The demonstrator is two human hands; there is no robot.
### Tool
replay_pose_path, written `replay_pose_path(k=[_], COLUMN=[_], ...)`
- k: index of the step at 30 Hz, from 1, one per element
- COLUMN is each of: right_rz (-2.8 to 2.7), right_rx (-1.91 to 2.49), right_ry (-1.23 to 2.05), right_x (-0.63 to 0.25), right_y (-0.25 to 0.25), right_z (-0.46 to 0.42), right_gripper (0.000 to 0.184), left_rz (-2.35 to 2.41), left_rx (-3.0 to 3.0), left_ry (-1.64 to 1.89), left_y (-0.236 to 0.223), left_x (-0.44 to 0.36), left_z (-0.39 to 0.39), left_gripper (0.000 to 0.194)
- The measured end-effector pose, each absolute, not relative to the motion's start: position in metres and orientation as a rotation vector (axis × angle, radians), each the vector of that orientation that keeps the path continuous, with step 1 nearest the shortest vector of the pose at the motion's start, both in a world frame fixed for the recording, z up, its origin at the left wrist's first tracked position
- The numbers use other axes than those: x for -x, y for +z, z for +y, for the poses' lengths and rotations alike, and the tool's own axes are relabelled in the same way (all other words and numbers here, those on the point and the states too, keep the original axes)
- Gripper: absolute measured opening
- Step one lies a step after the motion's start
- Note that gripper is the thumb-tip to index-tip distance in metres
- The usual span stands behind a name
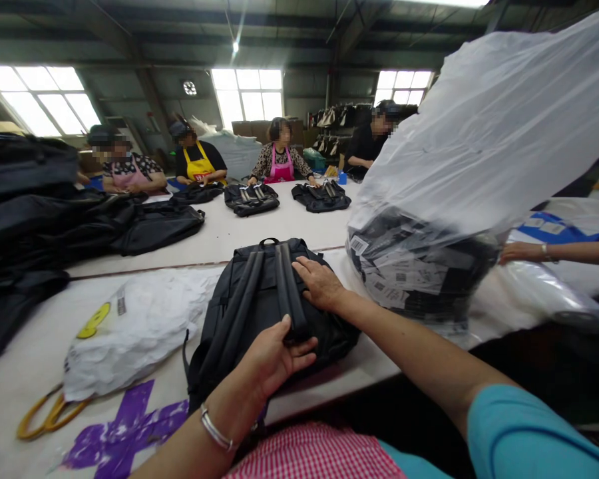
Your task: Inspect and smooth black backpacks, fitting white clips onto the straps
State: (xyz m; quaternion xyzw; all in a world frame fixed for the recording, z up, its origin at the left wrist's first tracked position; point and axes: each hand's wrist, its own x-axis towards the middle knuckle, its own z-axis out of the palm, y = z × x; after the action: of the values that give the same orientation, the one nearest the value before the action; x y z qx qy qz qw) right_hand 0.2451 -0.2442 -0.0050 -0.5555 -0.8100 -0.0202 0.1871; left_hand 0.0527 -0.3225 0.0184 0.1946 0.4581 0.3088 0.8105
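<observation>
A black backpack lies on the white table in front of me, with its shoulder straps facing up and its top handle pointing away. My right hand rests flat on the bag's right side, fingers stretched out beside the right shoulder strap. Near the lower end of that strap is my left hand, thumb raised and fingers apart, touching the bag's lower part. A bracelet circles my left wrist.
Left of the backpack lie a white plastic bag, yellow-handled scissors and purple tape. A large clear bag with labelled black goods stands right. Black bags pile up left. Several people work opposite; another person's hand shows right.
</observation>
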Motion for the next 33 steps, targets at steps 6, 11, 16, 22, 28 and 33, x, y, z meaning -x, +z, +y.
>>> replay_pose_path(k=[6, 11, 16, 22, 28, 33], right_rz=[-2.307, -2.433, -2.458, -2.462, -2.495, -2.574], right_rx=[1.52, 1.487, 1.469, 1.475, 1.459, 1.391], right_ry=[-0.102, -0.203, -0.167, -0.168, -0.224, -0.25], right_x=[-0.245, -0.241, -0.241, -0.245, -0.251, -0.25], right_y=[-0.003, 0.005, 0.009, 0.007, 0.007, 0.009], right_z=[-0.246, -0.248, -0.249, -0.246, -0.241, -0.235], right_gripper=[0.079, 0.074, 0.073, 0.071, 0.071, 0.066], left_rz=[0.986, 1.009, 0.936, 0.884, 0.913, 0.835], left_rx=[-0.484, -0.439, -0.501, -0.506, -0.43, -0.507], left_ry=[0.713, 0.638, 0.701, 0.654, 0.705, 0.673], left_y=[0.007, 0.011, 0.007, -0.002, -0.008, -0.008], left_x=[-0.053, -0.052, -0.053, -0.052, -0.05, -0.044], left_z=[-0.324, -0.323, -0.321, -0.319, -0.317, -0.312], left_gripper=[0.012, 0.011, 0.023, 0.03, 0.019, 0.019])
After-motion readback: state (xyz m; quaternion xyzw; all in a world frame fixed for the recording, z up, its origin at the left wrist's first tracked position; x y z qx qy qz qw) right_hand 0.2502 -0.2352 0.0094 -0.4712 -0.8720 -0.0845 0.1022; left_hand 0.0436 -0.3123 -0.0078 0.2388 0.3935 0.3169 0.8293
